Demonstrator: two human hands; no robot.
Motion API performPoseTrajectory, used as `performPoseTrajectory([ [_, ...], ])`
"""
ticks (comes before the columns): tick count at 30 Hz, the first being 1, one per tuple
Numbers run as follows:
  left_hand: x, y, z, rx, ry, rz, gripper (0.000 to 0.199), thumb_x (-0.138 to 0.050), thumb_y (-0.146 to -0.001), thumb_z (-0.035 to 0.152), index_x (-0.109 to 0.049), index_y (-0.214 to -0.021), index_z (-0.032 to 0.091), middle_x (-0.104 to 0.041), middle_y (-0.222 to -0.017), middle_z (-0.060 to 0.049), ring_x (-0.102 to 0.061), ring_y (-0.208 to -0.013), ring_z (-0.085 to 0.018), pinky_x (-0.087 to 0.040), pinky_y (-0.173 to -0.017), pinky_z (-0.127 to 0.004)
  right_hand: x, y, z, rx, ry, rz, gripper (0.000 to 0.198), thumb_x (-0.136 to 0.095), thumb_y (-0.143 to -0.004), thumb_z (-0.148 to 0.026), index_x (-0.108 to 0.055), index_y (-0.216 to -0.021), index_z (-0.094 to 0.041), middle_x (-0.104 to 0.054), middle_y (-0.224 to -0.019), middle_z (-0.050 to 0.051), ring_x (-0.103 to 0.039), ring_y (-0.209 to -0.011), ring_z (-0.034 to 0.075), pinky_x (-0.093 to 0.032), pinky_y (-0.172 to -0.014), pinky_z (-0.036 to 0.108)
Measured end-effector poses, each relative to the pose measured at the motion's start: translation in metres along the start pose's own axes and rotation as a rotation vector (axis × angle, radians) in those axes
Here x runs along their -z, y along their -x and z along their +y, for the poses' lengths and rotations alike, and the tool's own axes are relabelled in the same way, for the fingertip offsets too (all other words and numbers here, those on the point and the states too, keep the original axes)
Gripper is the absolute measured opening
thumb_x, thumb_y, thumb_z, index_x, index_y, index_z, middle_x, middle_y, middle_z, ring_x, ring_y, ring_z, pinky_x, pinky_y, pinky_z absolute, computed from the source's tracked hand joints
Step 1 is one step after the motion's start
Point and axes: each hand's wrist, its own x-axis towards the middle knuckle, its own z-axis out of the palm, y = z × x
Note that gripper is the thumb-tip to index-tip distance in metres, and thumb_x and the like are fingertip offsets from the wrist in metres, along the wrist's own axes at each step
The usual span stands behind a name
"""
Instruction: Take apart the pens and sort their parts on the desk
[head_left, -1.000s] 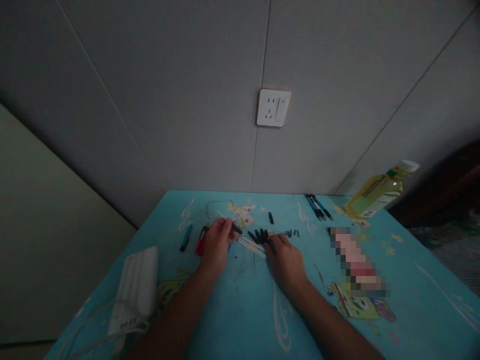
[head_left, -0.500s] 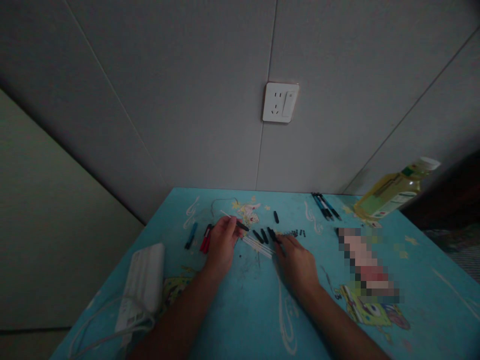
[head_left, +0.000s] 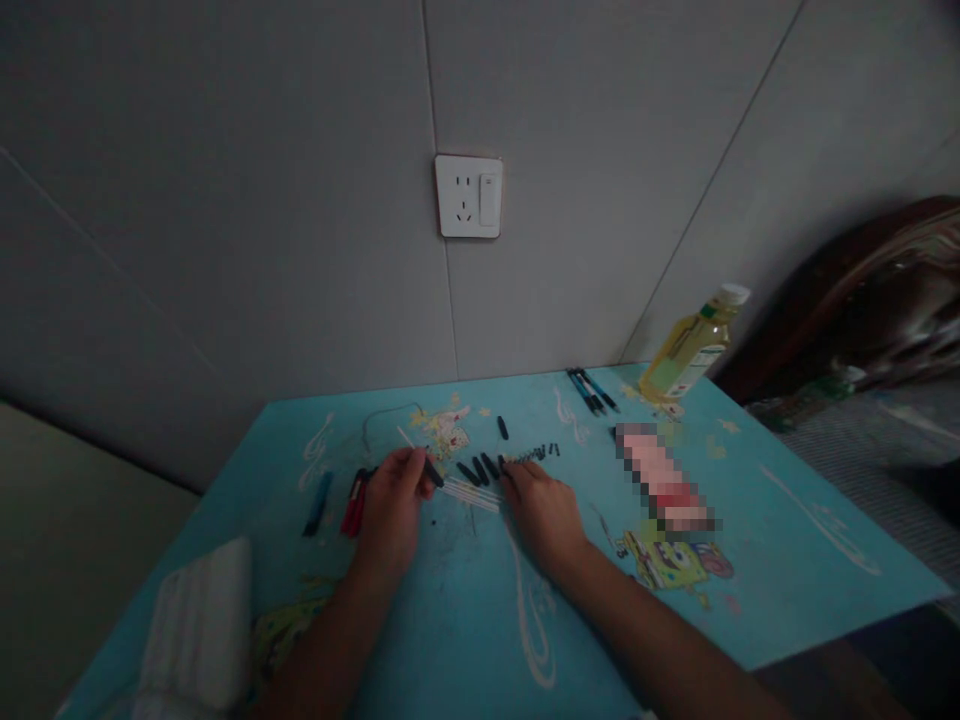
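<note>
My left hand (head_left: pixel 394 505) is closed on a black pen barrel piece (head_left: pixel 433 472), and a thin white refill (head_left: pixel 405 436) sticks out beyond the fingers. My right hand (head_left: pixel 546 508) rests on the table with its fingertips pinched around another short black piece (head_left: pixel 502 463), mostly hidden by the fingers. Just left of it, several black pen barrels (head_left: pixel 478 470) lie side by side. Several white refills (head_left: pixel 472 494) lie in a bundle between my hands. Small dark springs (head_left: pixel 531 455) are lined up beyond my right fingers.
Red pens (head_left: pixel 354 505) and a blue one (head_left: pixel 319 505) lie at left, near a white power strip (head_left: pixel 199 620). One black piece (head_left: pixel 502 428) lies farther back. Blue-black pens (head_left: pixel 590 391), a yellow bottle (head_left: pixel 690 350) and a blurred-out flat item (head_left: pixel 660 475) are at right.
The view has swung right, so the scene sits farther left. My left hand still holds the barrel piece and refill. My right hand stays by the black barrels, its fingers slightly shifted.
</note>
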Motion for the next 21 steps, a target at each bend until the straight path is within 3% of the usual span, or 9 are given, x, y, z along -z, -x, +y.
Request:
performPoseTrajectory([
  [9, -0.004, 0.005, 0.001, 0.036, -0.071, -0.011, 0.032, -0.072, -0.077, 0.046, -0.063, -0.083, 0.016, -0.054, -0.061, 0.004, -0.038, -0.045, -0.004, -0.029, -0.043, -0.018, 0.004, -0.006, 0.014, -0.018, 0.031, 0.074, 0.032, -0.034, -0.102, -0.032, -0.058, -0.123, -0.029, -0.063, -0.111, 0.006, -0.067, -0.086, 0.018, -0.047, -0.07, 0.026],
  [16, 0.0, 0.003, -0.002, 0.089, -0.052, -0.048, 0.032, -0.076, -0.074, 0.042, -0.063, -0.083, 0.014, -0.052, -0.061, 0.005, -0.038, -0.046, -0.005, -0.027, -0.041, -0.017, -0.001, -0.014, 0.022, 0.016, 0.091, 0.025, 0.025, -0.04, -0.1, -0.027, -0.063, -0.11, -0.027, -0.062, -0.107, 0.005, -0.067, -0.08, 0.017, -0.048, -0.066, 0.026],
  [21, -0.004, 0.005, 0.001, 0.103, -0.034, -0.061, 0.027, -0.074, -0.077, 0.039, -0.062, -0.081, 0.015, -0.051, -0.06, 0.005, -0.04, -0.048, -0.005, -0.032, -0.043, -0.016, 0.004, -0.011, 0.02, 0.071, -0.096, 0.124, 0.022, -0.045, -0.099, -0.029, -0.065, -0.103, -0.022, -0.065, -0.103, 0.006, -0.066, -0.084, 0.016, -0.048, -0.072, 0.025],
])
